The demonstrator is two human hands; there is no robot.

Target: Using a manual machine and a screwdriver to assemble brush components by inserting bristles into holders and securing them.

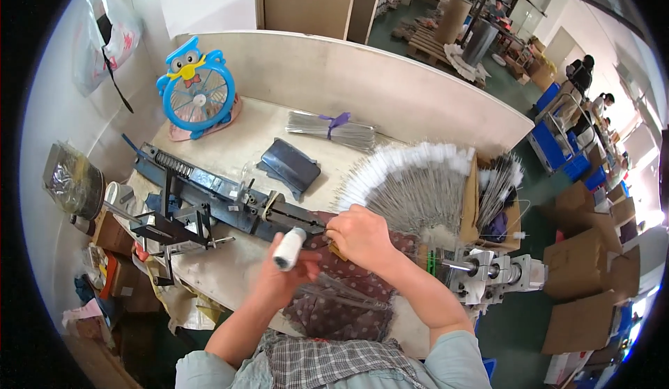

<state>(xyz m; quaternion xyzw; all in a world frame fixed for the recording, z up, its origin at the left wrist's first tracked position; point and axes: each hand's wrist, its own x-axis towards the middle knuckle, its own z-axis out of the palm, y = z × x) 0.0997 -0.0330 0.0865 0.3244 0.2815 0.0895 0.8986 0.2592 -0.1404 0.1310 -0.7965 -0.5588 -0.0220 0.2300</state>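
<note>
We are viewing the worktop from above. The left hand is gripping a white-tipped brush, its grip closed around the handle and its fluffy end pointing far and slightly right. The right hand is pinching something thin at the near end of the dark metal jig; we cannot tell what. The brush's long axis is lying just left of that pinch, the fan of finished brushes spreading farther right.

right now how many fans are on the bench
1: a blue owl-shaped desk fan at the far left corner of the bench, against the back board. Others may be hidden behind clutter.
</note>
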